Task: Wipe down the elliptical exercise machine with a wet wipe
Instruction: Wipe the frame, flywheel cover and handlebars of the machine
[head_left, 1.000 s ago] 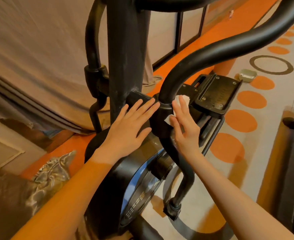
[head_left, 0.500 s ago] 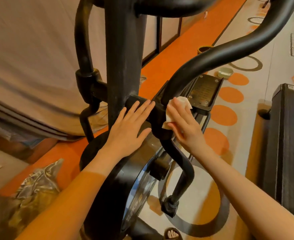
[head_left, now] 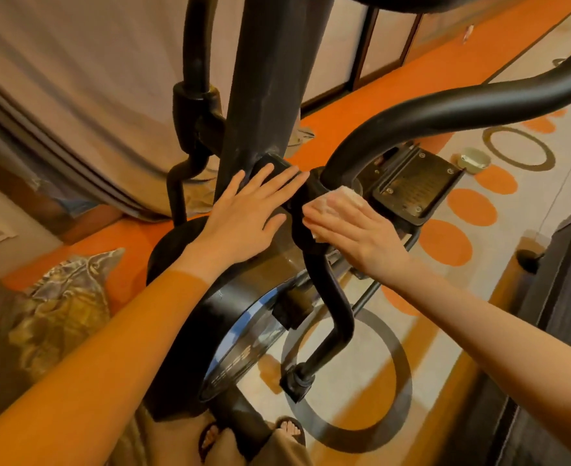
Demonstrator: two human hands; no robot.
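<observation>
- The elliptical machine (head_left: 270, 79) fills the middle of the head view: a thick black upright post, a round flywheel housing (head_left: 230, 317) below it, and a curved black handlebar arm (head_left: 445, 105) sweeping up to the right.
- The left hand (head_left: 244, 213) lies flat on the black bracket at the foot of the post, fingers straight and slightly spread, palm on the top of the housing; its grip holds nothing.
- The right hand (head_left: 354, 230) presses a white wet wipe (head_left: 338, 200) against the black collar where the handlebar arm meets its pivot.
- The right fingers lie nearly straight over the wipe, pushing it flat onto the joint rather than curling round it; the wipe shows above the fingers and as a small corner below them.
- The two hands are close together, with the black joint between their fingertips.
- Just beyond the right hand sits a black foot pedal (head_left: 408, 183) with screws at its corners.
- Below the joint a bent black crank arm (head_left: 327, 297) runs down to a pivot near the floor.
- The floor (head_left: 459, 237) is pale with orange dots and dark rings; a small pale bowl (head_left: 475, 158) stands on it past the pedal.
- Sandalled toes (head_left: 289, 428) show at the bottom edge.
- A beige curtain (head_left: 92, 79) hangs at the left, and a patterned cushion (head_left: 62, 304) lies below it.
</observation>
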